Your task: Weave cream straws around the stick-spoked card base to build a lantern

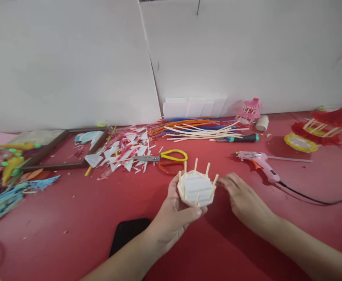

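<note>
A white many-sided base (196, 188) with several short pale sticks standing around its edge is held above the red table (80, 218). My left hand (175, 214) grips it from the left and below, thumb along the near edge. Just right of the base is my right hand (241, 197), fingers pressed together and pointing at its right side. Whether those fingertips hold anything is too small to tell. Beyond the right hand lies a pink glue gun (260, 160) with a stick in its back end.
Yellow-handled scissors (173, 155) lie behind the base, near white scraps (130, 150). Fuzzy stems (200, 130) and a cutter (244, 138) line the back. A black phone (128, 232) lies front left. Red (327, 125) and pink (250, 110) models stand at the right and back.
</note>
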{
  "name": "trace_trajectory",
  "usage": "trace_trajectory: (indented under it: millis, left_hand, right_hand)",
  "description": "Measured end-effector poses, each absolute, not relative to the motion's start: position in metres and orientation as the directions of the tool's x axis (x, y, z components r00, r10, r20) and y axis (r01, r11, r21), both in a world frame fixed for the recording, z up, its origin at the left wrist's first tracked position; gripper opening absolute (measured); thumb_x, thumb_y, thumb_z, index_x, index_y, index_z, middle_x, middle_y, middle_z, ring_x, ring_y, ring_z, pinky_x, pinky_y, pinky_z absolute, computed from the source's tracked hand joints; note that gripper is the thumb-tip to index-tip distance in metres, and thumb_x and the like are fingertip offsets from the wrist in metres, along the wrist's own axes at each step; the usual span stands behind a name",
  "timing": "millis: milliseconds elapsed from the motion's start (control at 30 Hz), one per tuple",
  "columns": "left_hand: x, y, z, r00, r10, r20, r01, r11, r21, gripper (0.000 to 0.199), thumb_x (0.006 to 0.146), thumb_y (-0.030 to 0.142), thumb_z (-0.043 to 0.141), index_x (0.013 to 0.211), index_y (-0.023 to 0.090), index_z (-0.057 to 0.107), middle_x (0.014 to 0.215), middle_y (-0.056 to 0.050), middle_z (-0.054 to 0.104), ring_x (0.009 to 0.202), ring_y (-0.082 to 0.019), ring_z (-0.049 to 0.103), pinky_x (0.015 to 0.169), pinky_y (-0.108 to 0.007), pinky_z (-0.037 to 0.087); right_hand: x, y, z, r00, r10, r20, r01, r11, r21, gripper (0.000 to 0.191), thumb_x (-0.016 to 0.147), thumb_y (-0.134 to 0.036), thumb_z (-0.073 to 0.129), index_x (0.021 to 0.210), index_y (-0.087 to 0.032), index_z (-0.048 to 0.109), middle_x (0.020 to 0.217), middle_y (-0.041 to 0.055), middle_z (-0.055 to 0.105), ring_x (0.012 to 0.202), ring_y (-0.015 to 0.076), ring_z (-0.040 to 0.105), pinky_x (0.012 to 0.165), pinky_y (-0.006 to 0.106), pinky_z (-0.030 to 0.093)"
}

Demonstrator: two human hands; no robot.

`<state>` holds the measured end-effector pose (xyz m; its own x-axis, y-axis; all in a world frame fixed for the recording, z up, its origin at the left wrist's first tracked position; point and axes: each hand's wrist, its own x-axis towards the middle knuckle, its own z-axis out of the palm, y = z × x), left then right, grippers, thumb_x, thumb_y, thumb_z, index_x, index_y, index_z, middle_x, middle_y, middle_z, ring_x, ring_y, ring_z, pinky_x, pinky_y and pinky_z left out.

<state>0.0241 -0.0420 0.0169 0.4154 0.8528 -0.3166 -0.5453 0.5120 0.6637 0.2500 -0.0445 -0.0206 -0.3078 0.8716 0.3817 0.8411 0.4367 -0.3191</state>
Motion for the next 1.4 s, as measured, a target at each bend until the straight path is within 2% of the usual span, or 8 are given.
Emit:
trace_trajectory:
  millis: [133,333,533,667,767,900,1100,1400]
  left_hand:
    - [0.027,-0.043,0.02,0.42,0.868,-0.265,-0.528,0.471,0.707,0.096,0.062,0.0,0.083,0.137,0.032,0.035,0.127,-0.007,0.065,0.102,-0.017,0.067,0.081,-0.026,0.054]
    - [0.025,-0.045,0.03,0.427,0.839,-0.338,-0.465,0.524,0.713,0.094,0.063,0.0,0.083,0.138,0.033,0.036,0.133,-0.007,0.061,0.102,-0.016,0.067,0.079,-0.025,0.055]
    - [0.023,-0.045,0.026,0.469,0.817,-0.335,-0.394,0.533,0.749,0.097,0.068,0.009,0.083,0.142,0.035,0.028,0.134,-0.01,0.059,0.102,-0.023,0.069,0.082,-0.035,0.058]
    - [0.026,-0.046,0.022,0.497,0.83,-0.252,-0.368,0.465,0.805,0.094,0.07,0.011,0.082,0.143,0.033,0.027,0.137,-0.011,0.058,0.107,-0.022,0.066,0.083,-0.034,0.057]
    - [0.029,-0.048,0.019,0.524,0.833,-0.175,-0.354,0.401,0.845,0.093,0.07,0.012,0.082,0.143,0.032,0.026,0.143,-0.013,0.052,0.119,-0.025,0.06,0.093,-0.036,0.053]
    - [0.029,-0.051,0.012,0.563,0.824,-0.065,-0.373,0.324,0.87,0.088,0.075,0.014,0.079,0.142,0.033,0.026,0.144,-0.012,0.051,0.123,-0.025,0.058,0.101,-0.037,0.048]
    - [0.027,-0.056,0.012,0.572,0.82,0.026,-0.363,0.225,0.904,0.092,0.073,0.009,0.082,0.141,0.037,0.026,0.144,-0.009,0.05,0.129,-0.025,0.055,0.107,-0.04,0.044]
    - [0.024,-0.055,0.017,0.566,0.824,0.015,-0.337,0.214,0.917,0.087,0.066,0.006,0.086,0.133,0.035,0.038,0.138,-0.008,0.054,0.121,-0.026,0.059,0.095,-0.034,0.051]
  right_hand:
    - [0.246,-0.047,-0.015,-0.089,0.896,0.435,0.79,0.329,-0.517,0.031,0.092,-0.017,0.043,0.121,-0.019,0.054,0.1,0.0105,0.067,0.089,0.0216,0.068,0.075,0.035,0.058]
    - [0.247,-0.043,-0.012,-0.037,0.955,0.296,0.687,0.239,-0.686,0.051,0.099,-0.026,0.038,0.149,-0.023,0.032,0.093,0.0062,0.073,0.076,0.0185,0.07,0.069,0.032,0.056]
    - [0.25,-0.041,-0.009,-0.039,0.97,0.241,0.545,0.223,-0.808,0.03,0.098,-0.034,0.042,0.113,-0.023,0.066,0.095,0.0068,0.068,0.076,0.0167,0.064,0.071,0.033,0.053]
    - [0.246,-0.043,-0.009,0.025,0.999,-0.033,0.215,-0.037,-0.976,0.047,0.092,-0.052,0.054,0.127,-0.021,0.06,0.071,-0.0002,0.06,0.059,0.0136,0.054,0.056,0.028,0.046]
    - [0.238,-0.045,-0.007,-0.08,0.978,-0.195,-0.025,-0.197,-0.98,0.049,0.083,-0.06,0.063,0.11,-0.02,0.069,0.062,-0.0012,0.057,0.056,0.0128,0.051,0.053,0.026,0.041]
    - [0.228,-0.048,0.003,-0.179,0.931,-0.319,-0.199,-0.351,-0.915,0.04,0.072,-0.057,0.077,0.081,-0.018,0.07,0.069,0.002,0.064,0.064,0.015,0.059,0.06,0.029,0.048]
    - [0.229,-0.05,0.01,-0.203,0.908,-0.368,-0.289,-0.414,-0.863,0.035,0.074,-0.049,0.079,0.081,-0.016,0.07,0.07,0.0019,0.067,0.064,0.0137,0.063,0.062,0.026,0.05]
    - [0.228,-0.054,0.006,-0.25,0.886,-0.39,-0.262,-0.45,-0.854,0.043,0.07,-0.055,0.079,0.09,-0.018,0.07,0.074,0.0022,0.066,0.063,0.0142,0.061,0.061,0.029,0.052]
